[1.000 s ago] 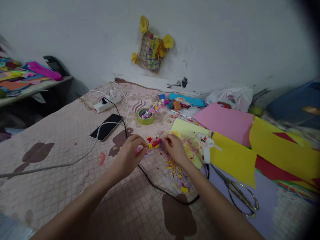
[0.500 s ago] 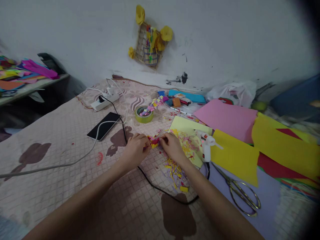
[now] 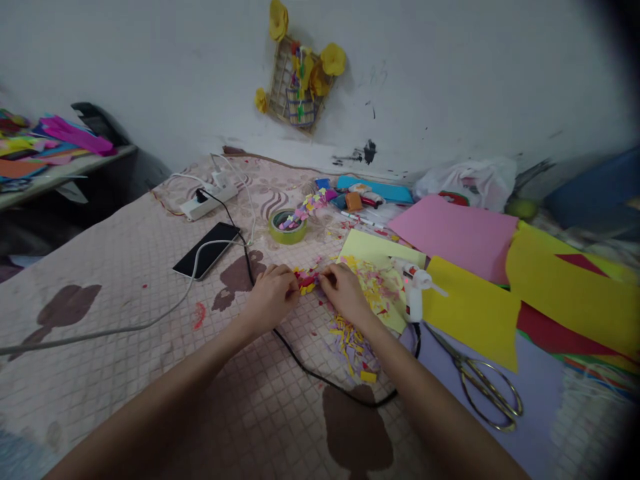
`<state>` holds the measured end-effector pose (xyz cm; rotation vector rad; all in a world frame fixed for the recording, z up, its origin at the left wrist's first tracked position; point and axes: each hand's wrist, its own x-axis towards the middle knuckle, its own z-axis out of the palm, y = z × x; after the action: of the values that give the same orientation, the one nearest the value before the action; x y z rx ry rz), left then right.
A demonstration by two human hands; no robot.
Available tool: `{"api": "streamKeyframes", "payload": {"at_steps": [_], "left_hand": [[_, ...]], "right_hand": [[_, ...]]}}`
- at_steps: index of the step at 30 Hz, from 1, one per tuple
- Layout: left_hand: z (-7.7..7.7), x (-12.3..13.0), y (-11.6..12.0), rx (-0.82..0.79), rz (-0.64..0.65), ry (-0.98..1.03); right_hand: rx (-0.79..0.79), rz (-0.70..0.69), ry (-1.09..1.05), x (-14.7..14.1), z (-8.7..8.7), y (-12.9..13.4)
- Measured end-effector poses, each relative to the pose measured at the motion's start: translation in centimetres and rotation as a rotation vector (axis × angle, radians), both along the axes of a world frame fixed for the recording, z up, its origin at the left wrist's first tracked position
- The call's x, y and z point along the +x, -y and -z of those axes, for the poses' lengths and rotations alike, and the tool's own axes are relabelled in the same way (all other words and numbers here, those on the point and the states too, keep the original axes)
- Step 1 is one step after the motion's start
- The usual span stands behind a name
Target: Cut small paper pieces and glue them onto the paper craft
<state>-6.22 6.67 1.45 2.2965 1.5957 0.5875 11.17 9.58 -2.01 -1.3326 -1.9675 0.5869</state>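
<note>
A small strip covered in red, yellow and pink paper bits (image 3: 307, 281) lies between my two hands. Its left end is pinched in the closed fingers of my left hand (image 3: 276, 293). At its right end, the fingertips of my right hand (image 3: 345, 291) are pressed together on it. Right of my right hand, loose paper cuttings (image 3: 373, 283) cover a pale yellow sheet (image 3: 383, 249), and more yellow and lilac snippets (image 3: 353, 343) lie beside my right wrist. A white glue gun (image 3: 414, 293) rests on the sheet's right edge.
Scissors (image 3: 480, 383) lie on lilac paper at right, near yellow sheets (image 3: 470, 310) and a pink sheet (image 3: 457, 233). A tape roll (image 3: 289, 230) holds another decorated strip. A phone (image 3: 207, 250), a power strip (image 3: 210, 202) and a black cable (image 3: 320, 379) occupy the patterned cloth.
The view has shifted slightly. Both hands stay at the strip, with a little more of its middle showing between them.
</note>
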Motion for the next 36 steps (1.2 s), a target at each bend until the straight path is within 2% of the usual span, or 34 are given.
{"api": "streamKeyframes", "payload": {"at_steps": [5, 9, 16, 23, 36], "left_hand": [[0.1, -0.1, -0.2, -0.004, 0.009, 0.059], [0.2, -0.2, -0.2, -0.015, -0.001, 0.131], [0.4, -0.2, -0.5, -0.011, -0.004, 0.175], [0.6, -0.4, -0.5, -0.005, -0.026, 0.151], [0.8, -0.5, -0.6, -0.020, -0.095, 0.096]], "right_hand": [[0.021, 0.010, -0.019, 0.2, -0.3, 0.7], [0.064, 0.022, -0.034, 0.1, -1.0, 2.4], [0.054, -0.160, 0.066, -1.1, -1.3, 5.8], [0.016, -0.183, 0.117, -1.5, -0.4, 5.7], [0.001, -0.181, 0.227, -2.0, -0.6, 5.5]]}}
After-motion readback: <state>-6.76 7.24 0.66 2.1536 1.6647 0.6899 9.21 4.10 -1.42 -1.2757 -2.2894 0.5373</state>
